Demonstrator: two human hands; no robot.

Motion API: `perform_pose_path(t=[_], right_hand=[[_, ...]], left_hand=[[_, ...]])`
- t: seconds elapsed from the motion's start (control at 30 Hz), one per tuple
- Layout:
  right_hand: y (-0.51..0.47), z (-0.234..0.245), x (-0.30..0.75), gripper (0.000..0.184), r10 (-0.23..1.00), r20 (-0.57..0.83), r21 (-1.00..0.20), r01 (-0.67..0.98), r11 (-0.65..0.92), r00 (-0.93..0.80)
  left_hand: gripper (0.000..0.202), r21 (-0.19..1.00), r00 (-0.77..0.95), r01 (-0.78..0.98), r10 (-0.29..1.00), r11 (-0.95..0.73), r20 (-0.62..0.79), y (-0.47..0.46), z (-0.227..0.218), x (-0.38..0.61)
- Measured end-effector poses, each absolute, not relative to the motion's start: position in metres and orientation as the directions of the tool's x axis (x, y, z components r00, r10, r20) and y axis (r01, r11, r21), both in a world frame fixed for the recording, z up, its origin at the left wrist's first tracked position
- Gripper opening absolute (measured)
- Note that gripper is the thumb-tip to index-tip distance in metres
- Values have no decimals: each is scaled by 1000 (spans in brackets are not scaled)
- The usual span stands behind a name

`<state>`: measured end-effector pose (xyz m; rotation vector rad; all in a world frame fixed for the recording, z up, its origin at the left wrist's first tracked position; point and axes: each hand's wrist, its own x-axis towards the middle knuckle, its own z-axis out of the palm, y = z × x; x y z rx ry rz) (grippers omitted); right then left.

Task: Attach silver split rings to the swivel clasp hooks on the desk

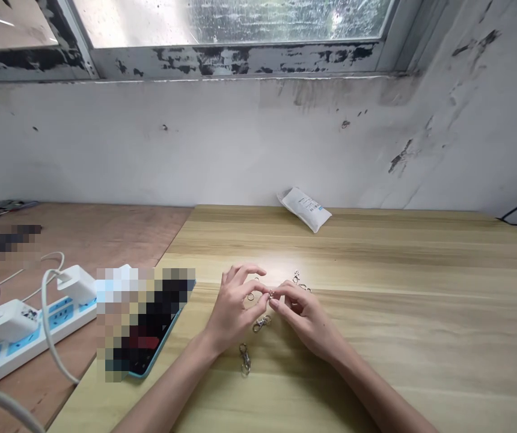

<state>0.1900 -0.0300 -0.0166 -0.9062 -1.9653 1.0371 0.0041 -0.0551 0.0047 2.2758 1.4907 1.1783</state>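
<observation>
Our left hand point(231, 307) and right hand point(308, 319) hold their fingers point(258, 302) pinched on a tiny metal clasp point(271, 294) above the desk point(421, 361), too small to read its long axis; a swivel clasp point(261, 323) lies just below, slanting toward the far right.

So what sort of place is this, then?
Probably a plain workroom rather than a home: a wood-grain table with metal swivel clasps on it, a power strip with white adapters, and a stained wall under a window.
</observation>
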Motion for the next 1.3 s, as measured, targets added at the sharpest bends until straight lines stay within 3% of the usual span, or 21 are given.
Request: perform_pose_path(t=[0.1,0.17,0.33,0.4,0.47,0.67,0.77,0.9,1.03,1.1,1.2,1.3], right_hand=[[-26,-14,196,28,793,251,-865,239,442,-556],[-22,-14,203,24,767,298,-797,294,527,-569],[-18,-14,210,19,555,610,-313,471,825,-566],[-22,-15,205,20,450,647,-144,481,865,-615],[-25,-16,200,22,410,630,-79,471,879,-659],[-9,-22,216,25,661,541,-195,687,700,-520],[0,-24,229,24,737,480,-224,746,628,-476],[1,-25,232,22,791,383,-265,763,589,-477],[-2,-23,227,23,802,369,-310,752,582,-469],[-4,-23,225,24,798,373,-333,735,591,-473],[-9,-21,221,24,789,372,-397,685,611,-488],[-17,-19,215,19,755,349,-506,566,651,-556]], left_hand=[[9,546,193,678,836,-492,513,-58,8,5],[9,556,198,674,845,-486,497,-57,6,5],[10,585,246,690,899,-425,362,-52,-5,4],[10,545,298,711,893,-444,338,-51,-9,3],[9,489,349,732,877,-475,330,-50,-10,-1],[12,305,357,826,858,-475,370,-44,-6,-22],[14,285,371,820,839,-497,397,-45,-2,-24],[11,294,491,744,790,-600,368,-52,-1,-14],[5,220,555,716,732,-662,396,-54,-9,-3],[12,200,551,721,724,-663,415,-53,-13,-2],[14,267,519,717,748,-644,414,-53,-11,-1],[9,503,404,669,835,-548,372,-56,-2,1]])
